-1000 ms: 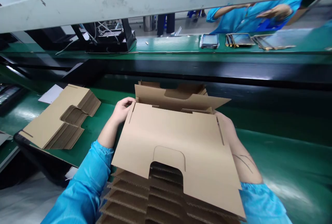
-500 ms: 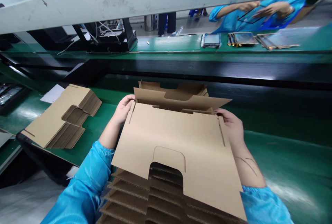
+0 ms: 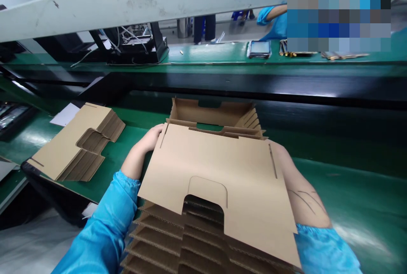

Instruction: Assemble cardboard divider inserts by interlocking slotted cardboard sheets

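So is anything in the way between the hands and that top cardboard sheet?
Nothing visible. The left hand touches the top sheet at its far left corner; the right hand is at its far right corner, fingers hidden under the cardboard.

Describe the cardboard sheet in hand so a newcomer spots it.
On the green bench, find the centre cardboard stack. It is the top sheet, tilted up off the rest, the left hand holding its far-left corner.

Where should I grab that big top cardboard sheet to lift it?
Grip its two far corners, coming from the left and right sides. The top cardboard sheet is wide, thin and flat on the stack; the left hand sits at one such corner.
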The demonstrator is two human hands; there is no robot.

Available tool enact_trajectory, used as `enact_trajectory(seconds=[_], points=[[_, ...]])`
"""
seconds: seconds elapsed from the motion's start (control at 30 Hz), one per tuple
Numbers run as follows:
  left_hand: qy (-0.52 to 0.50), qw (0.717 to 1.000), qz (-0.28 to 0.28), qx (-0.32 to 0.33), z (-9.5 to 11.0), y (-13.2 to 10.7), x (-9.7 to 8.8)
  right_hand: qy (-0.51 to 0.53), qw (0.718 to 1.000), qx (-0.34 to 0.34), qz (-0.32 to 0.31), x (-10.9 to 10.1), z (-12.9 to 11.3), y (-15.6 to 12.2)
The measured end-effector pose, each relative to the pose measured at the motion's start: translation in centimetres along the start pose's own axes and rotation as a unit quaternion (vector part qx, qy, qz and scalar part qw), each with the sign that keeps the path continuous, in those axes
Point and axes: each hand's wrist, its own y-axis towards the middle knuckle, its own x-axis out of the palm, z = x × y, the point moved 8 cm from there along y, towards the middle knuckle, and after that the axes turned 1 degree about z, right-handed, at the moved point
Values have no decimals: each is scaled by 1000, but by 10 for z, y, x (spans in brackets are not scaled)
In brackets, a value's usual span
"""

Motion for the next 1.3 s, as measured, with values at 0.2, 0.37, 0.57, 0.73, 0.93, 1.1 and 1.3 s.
enact_trajectory(seconds=[0.2,0.37,0.57,0.73,0.93,1.1,1.3], points=[[-141,989,-1,-42,-2,1,0,48,998,-23,32,-14,2,3],[-247,969,-17,12,14,0,7,211,967,-122,-80,-9,-18,-2],[-156,987,43,1,11,4,3,178,977,-113,-33,-5,-25,-8],[-113,990,86,22,27,1,2,99,982,-112,117,-9,-37,-17],[-115,989,88,7,28,-2,-3,92,978,-110,152,-15,-39,-21],[-98,993,71,17,23,1,-6,173,952,-230,107,-16,-59,-28],[-57,990,85,97,38,0,-11,177,949,-247,83,-13,-65,-37]])
